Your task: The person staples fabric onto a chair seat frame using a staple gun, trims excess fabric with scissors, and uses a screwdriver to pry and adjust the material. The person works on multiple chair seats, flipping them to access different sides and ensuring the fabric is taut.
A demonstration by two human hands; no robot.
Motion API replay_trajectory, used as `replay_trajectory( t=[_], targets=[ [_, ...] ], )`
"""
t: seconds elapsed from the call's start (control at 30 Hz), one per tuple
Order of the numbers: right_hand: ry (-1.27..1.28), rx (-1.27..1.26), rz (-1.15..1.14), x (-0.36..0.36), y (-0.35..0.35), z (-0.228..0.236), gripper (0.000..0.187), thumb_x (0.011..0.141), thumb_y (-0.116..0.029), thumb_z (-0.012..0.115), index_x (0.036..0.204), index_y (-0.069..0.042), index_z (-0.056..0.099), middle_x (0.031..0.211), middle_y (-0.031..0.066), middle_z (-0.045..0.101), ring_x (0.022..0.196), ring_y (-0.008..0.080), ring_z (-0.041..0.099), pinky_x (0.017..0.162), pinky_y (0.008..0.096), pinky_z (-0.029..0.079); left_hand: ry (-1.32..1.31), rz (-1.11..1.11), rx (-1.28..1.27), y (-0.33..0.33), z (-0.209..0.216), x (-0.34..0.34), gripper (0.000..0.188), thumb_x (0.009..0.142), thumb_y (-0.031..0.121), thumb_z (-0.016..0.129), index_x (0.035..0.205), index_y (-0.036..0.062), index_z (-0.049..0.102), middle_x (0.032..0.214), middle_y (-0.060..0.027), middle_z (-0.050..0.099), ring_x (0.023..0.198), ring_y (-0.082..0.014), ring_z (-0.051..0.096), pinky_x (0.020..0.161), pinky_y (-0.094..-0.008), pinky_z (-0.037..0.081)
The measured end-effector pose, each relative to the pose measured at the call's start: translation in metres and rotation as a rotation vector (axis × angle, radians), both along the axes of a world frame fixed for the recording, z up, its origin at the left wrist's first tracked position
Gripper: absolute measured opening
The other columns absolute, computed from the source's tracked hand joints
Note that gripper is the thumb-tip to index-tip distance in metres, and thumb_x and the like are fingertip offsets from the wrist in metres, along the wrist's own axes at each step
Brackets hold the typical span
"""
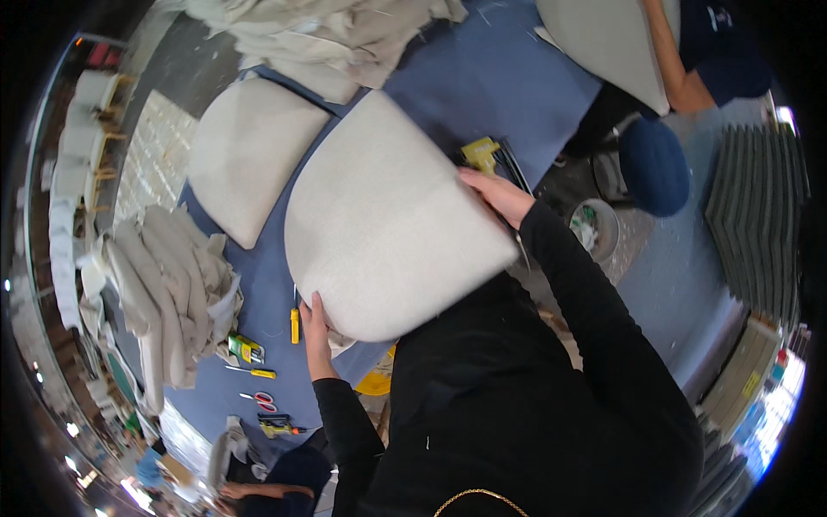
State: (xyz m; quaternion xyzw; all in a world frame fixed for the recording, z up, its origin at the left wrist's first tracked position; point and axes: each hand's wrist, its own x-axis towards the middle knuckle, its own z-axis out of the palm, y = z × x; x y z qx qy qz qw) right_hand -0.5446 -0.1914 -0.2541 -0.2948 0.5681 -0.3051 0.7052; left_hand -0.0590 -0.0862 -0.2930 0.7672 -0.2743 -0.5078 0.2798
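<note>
A cream fabric-covered seat cushion [388, 215], rounded at one end and straight along the other, lies face up before me, partly over the blue table's near edge. At its lower left rim my left hand [317, 334] grips it, thumb on the edge and the other fingers mostly hidden. My right hand [501, 195] holds the straight edge at the right, some of its fingers out of sight. Close beyond that hand is a yellow-and-black staple gun [481, 155]. A yellow-handled screwdriver [295, 326] lies on the table near my left hand.
Another cream cushion [250, 151] lies at left. Cream fabric piles [155, 293] flank it. Red-handled scissors [264, 401], a second screwdriver [263, 373] and a green box [245, 348] sit lower left. A co-worker's arm [685, 86] holds a cushion [603, 43] at upper right; a bucket [607, 231] stands below.
</note>
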Motion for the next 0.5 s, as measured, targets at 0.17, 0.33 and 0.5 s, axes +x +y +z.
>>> replay_trajectory(
  t=[0.17, 0.33, 0.5],
  targets=[
    [0.047, 0.216, -0.160, -0.034, 0.061, -0.086, 0.081, 0.114, -0.065, 0.047, 0.166, -0.003, 0.050, 0.163, 0.0170, 0.060, 0.156, 0.0257, 0.052, 0.131, 0.0424, 0.035, -0.590, -0.296, -0.270, 0.024, -0.060, 0.031, 0.096, 0.100, 0.046, 0.082, 0.172, 0.0028, 0.035, 0.169, -0.0314, 0.043, 0.159, -0.0428, 0.040, 0.131, -0.0533, 0.031],
    [-0.055, 0.298, -0.242, -0.038, 0.093, -0.098, 0.086, 0.114, -0.070, 0.044, 0.165, -0.001, 0.050, 0.163, 0.0186, 0.060, 0.154, 0.0269, 0.055, 0.131, 0.0413, 0.036, -0.713, -0.456, -0.043, -0.023, -0.044, -0.046, 0.117, 0.093, 0.063, 0.082, 0.180, 0.0197, 0.017, 0.182, -0.0315, 0.008, 0.169, -0.0509, 0.007, 0.131, -0.0708, 0.015],
    [-0.037, 0.266, -0.235, -0.035, 0.089, -0.124, 0.095, 0.112, -0.072, 0.047, 0.165, 0.007, 0.046, 0.162, 0.0254, 0.059, 0.152, 0.0288, 0.056, 0.125, 0.0385, 0.042, -0.674, -0.467, 0.210, -0.043, -0.057, -0.067, 0.134, 0.089, 0.074, 0.081, 0.180, 0.0328, -0.009, 0.180, -0.0289, -0.031, 0.163, -0.0599, -0.027, 0.124, -0.0848, 0.003]
  ],
)
